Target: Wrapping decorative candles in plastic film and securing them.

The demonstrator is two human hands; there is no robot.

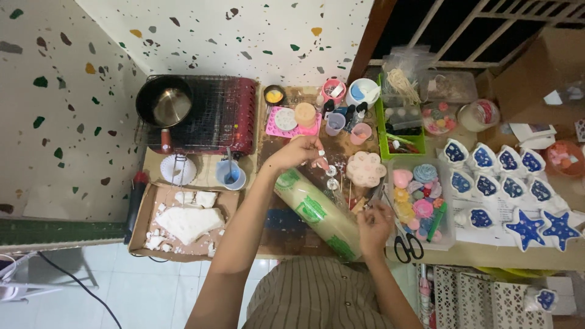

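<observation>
Close under my chin, my right hand pinches one end of a clear plastic-wrap roll with green print, lying slantwise on the bench; my left hand grips its far end. Around it are scissors, blue star moulds and speckled terrazzo walls.
</observation>
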